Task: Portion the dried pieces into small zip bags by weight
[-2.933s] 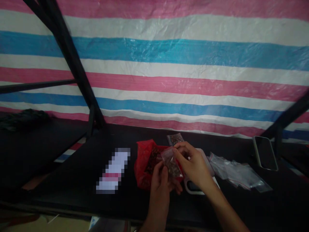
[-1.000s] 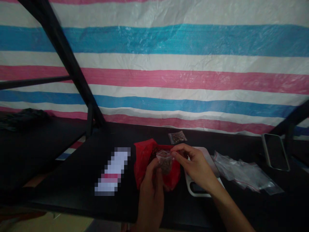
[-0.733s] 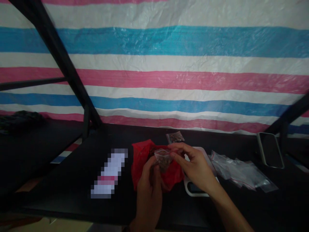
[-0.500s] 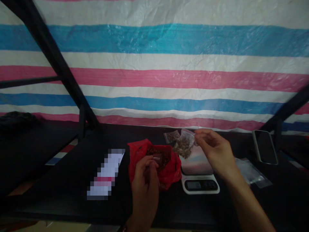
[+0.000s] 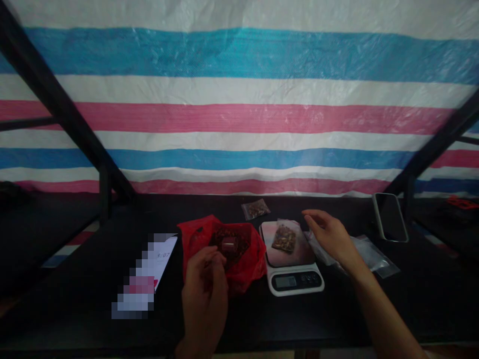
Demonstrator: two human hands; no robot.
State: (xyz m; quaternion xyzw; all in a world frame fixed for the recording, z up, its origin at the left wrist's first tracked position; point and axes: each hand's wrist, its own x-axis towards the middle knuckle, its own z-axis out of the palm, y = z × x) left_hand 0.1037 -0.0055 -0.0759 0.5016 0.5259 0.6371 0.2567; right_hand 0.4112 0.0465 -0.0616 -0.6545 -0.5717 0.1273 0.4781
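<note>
A small clear bag of brown bits [image 5: 283, 238] lies on the platform of a white digital scale [image 5: 295, 283]. My right hand [image 5: 329, 238] hovers just right of the scale with its fingers loosely spread and nothing in them. My left hand [image 5: 205, 281] is closed at the near edge of a red plastic bag [image 5: 245, 267] holding dark reddish-brown bits, and pinches a small clear scoop-like piece [image 5: 228, 245] above them. A second small filled bag [image 5: 255, 209] lies behind the scale.
A pile of clear bags [image 5: 368, 252] lies right of the scale. A phone [image 5: 390, 224] leans at the back right. A flat card-like item [image 5: 149, 271] lies to the left. Black frame bars [image 5: 63, 117] cross in front of a striped tarp [image 5: 239, 114].
My right hand carried the small filled bag from over the red bag to the scale, set it on the platform and let go. My left hand stayed at the red bag.
</note>
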